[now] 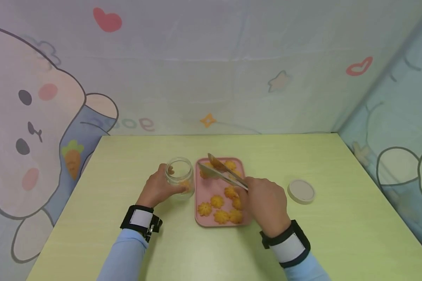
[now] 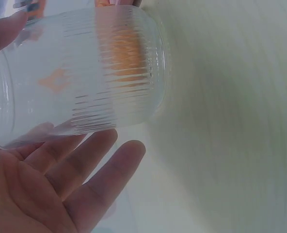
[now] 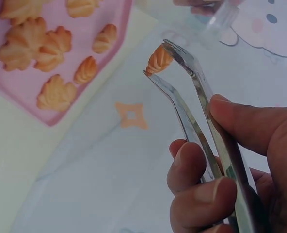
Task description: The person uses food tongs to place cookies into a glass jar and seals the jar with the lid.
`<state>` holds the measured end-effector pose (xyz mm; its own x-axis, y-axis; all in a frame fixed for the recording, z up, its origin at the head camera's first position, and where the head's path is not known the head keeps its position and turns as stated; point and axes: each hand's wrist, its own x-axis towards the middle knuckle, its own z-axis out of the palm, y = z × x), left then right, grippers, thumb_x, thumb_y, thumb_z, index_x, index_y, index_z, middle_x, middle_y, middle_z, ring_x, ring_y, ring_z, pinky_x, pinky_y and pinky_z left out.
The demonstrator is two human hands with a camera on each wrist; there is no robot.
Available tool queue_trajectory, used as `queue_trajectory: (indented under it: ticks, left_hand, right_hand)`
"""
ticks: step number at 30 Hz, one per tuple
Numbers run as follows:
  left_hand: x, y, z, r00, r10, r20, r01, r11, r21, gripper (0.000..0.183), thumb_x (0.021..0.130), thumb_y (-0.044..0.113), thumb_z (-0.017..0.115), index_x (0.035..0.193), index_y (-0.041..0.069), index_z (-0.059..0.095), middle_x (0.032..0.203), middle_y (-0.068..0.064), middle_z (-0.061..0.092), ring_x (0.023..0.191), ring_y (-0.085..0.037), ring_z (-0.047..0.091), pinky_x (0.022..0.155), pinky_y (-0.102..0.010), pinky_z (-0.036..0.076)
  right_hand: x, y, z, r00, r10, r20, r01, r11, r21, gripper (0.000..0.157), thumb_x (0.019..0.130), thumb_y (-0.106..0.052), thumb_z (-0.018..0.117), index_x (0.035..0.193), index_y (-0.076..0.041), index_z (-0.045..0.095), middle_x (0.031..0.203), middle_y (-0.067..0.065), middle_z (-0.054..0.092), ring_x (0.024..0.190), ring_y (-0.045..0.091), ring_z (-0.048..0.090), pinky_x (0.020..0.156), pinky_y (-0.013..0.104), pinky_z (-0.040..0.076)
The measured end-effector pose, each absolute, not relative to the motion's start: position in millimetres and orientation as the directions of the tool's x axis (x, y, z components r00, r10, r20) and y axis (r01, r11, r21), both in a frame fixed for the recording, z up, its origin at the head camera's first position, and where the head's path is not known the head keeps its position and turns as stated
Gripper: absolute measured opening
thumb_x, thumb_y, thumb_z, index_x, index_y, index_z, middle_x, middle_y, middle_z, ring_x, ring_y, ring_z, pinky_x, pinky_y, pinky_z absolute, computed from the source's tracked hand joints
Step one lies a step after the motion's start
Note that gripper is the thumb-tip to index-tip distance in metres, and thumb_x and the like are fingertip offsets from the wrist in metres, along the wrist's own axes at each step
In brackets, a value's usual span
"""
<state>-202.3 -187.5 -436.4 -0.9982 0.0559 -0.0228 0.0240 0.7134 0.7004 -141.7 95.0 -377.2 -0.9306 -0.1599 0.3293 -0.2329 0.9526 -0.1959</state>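
Right, both hands are busy: the left hand has a glass jar between thumb and fingers, its mouth facing up and uncovered, while the right hand grips metal tongs, squeezed down to a narrow gap. And in that gap, out beyond the right fingertips, sits one small ridged cookie, pinched right at the very tips. Between the two hands lies a pink tray, with more flower-shaped cookies resting just inward of the right hand; off to that hand's outer side a pale lid lies on the counter. Something golden shows through the jar near its base, below the left thumb. Now, handling: this cookie looks light, dry and stiff, the sort that would crumble under a hard squeeze, so the best hold seems to be across its thicker middle, pressure gentle and even, sparing those thin edges. Gripped only by the tips, it could swivel or slip. As for the jar, it looks rigid, smooth, probably slick and certainly breakable; a grasp around its body, down on the ribbed part, should hold well and leave the mouth free.
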Motion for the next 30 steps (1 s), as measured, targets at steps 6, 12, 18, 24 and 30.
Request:
queue_trajectory:
  ticks: [6, 12, 18, 24, 30]
  left_hand:
    - [-203.2, -187.3, -437.2, -0.998, 0.051, -0.031, 0.014, 0.716, 0.698, 0.082, 0.066, 0.042, 0.082, 0.124, 0.001, 0.042, 0.121, -0.023, 0.061, 0.100, -0.034, 0.059, 0.080, -0.051, 0.052]
    - [-202.4, -187.0, -435.8, -0.998, 0.053, -0.036, 0.012, 0.715, 0.699, 0.084, 0.066, 0.042, 0.082, 0.126, 0.000, 0.042, 0.123, -0.023, 0.060, 0.103, -0.034, 0.058, 0.081, -0.051, 0.052]
    - [-201.9, -187.1, -435.3, -0.998, 0.057, -0.038, 0.014, 0.714, 0.700, 0.086, 0.065, 0.046, 0.082, 0.126, 0.001, 0.042, 0.121, -0.024, 0.060, 0.101, -0.034, 0.058, 0.079, -0.051, 0.052]
    - [-202.0, -187.8, -435.7, -0.997, 0.065, -0.043, 0.016, 0.711, 0.703, 0.090, 0.066, 0.046, 0.082, 0.130, 0.000, 0.039, 0.121, -0.023, 0.060, 0.100, -0.034, 0.059, 0.079, -0.050, 0.052]
    - [-202.4, -189.8, -438.2, -0.996, 0.072, -0.056, 0.010, 0.699, 0.715, 0.100, 0.067, 0.048, 0.080, 0.140, 0.000, 0.030, 0.129, -0.027, 0.055, 0.110, -0.037, 0.054, 0.085, -0.055, 0.050]
  right_hand:
    - [-142.5, 87.0, -357.1, -0.908, -0.180, 0.378, -0.268, 0.944, -0.193, 0.032, 0.081, -0.037, 0.073, 0.070, -0.009, 0.064, 0.046, 0.002, 0.048, 0.035, 0.015, 0.040, 0.030, 0.026, 0.026]
    - [-141.4, 73.2, -342.2, -0.901, -0.211, 0.380, -0.296, 0.938, -0.182, 0.029, 0.081, -0.039, 0.073, 0.077, -0.010, 0.068, 0.045, 0.000, 0.046, 0.035, 0.015, 0.039, 0.030, 0.026, 0.024]
    - [-141.0, 61.7, -340.7, -0.889, -0.249, 0.383, -0.336, 0.925, -0.179, 0.032, 0.082, -0.041, 0.071, 0.067, -0.015, 0.060, 0.044, -0.003, 0.041, 0.034, 0.014, 0.038, 0.030, 0.025, 0.023]
    - [-139.0, 52.6, -340.4, -0.888, -0.273, 0.371, -0.355, 0.918, -0.175, 0.031, 0.081, -0.042, 0.071, 0.068, -0.015, 0.061, 0.044, -0.005, 0.040, 0.034, 0.013, 0.037, 0.031, 0.025, 0.022]
    - [-136.3, 45.4, -339.0, -0.886, -0.304, 0.349, -0.377, 0.912, -0.162, 0.028, 0.081, -0.041, 0.072, 0.073, -0.014, 0.064, 0.045, -0.004, 0.045, 0.034, 0.013, 0.039, 0.030, 0.025, 0.025]
